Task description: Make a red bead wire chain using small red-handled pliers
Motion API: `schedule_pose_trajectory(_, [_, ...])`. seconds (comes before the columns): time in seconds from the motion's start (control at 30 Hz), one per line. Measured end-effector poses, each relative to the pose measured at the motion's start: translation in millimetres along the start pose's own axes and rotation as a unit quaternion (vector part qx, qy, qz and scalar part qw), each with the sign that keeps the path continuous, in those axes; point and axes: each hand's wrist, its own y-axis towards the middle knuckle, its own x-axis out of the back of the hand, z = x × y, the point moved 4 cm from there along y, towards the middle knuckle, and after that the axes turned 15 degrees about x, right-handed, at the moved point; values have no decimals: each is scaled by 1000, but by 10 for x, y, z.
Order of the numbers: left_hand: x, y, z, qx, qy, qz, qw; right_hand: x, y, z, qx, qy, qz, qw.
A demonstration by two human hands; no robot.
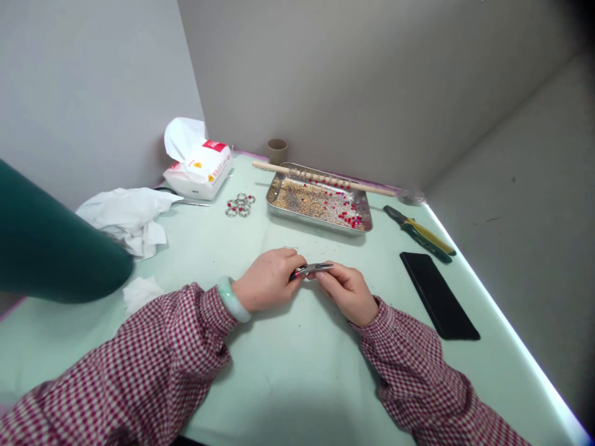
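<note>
My left hand (268, 280) is closed round the red handles of small pliers (314, 269), whose metal jaws point right. My right hand (346, 291) is closed in a pinch right at the jaws' tip; what it pinches is too small to make out. Both hands rest low over the pale green table (288, 371), near its middle. A pale green bangle sits on my left wrist. Both sleeves are red-and-white check.
A metal tray (320, 201) of gold and red beads lies behind the hands, with a wooden stick (325, 178) across it. Metal rings (240, 205), a tissue pack (199, 166), crumpled tissues (127, 217), green-yellow pliers (421, 234), a black phone (438, 293), a cardboard roll (277, 150). A dark green shape (51, 248) looms at left.
</note>
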Motion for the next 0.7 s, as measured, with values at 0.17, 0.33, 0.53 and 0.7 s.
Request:
schedule_pose_trajectory(0.17, [4,-6,-5,-3,-4,0,1000,5,-5,-1,-3,2,1,1000])
schedule_pose_trajectory(0.33, [2,-8,-5,-2,-8,0,1000,2,-6,-3,1,11,-2,1000])
schedule_pose_trajectory(0.53, [0,-6,-4,0,-3,2,1000,-1,-6,-15,3,14,-5,1000])
schedule_pose_trajectory(0.7, [-8,-9,-2,-2,-3,-1,1000,1,-5,-16,3,19,-3,1000])
